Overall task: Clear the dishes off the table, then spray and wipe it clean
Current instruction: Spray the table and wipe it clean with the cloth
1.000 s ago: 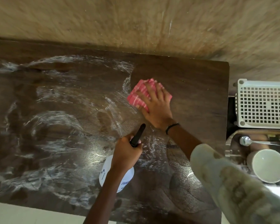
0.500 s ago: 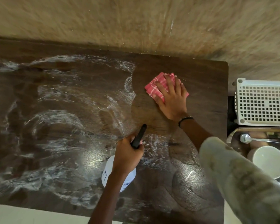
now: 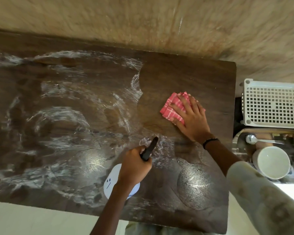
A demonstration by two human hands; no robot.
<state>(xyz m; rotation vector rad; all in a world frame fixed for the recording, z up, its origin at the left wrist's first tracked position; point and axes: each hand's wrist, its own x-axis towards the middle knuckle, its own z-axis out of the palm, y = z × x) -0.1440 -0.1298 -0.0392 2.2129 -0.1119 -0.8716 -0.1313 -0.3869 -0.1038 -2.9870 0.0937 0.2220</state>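
A pink cloth (image 3: pixel 174 108) is pressed flat on the bench (image 3: pixel 202 78) under the right hand (image 3: pixel 192 119), fingers straight; a spray bottle (image 3: pixel 120 184) is gripped by the left hand (image 3: pixel 134 167).

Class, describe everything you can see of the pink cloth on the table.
The pink cloth is a folded fabric square with thin white check lines. It lies flat on the dark wooden table, toward its right end, on a cleared patch beside the white smears. The right hand presses on it with straight, spread fingers, covering its right part; the left corner shows.
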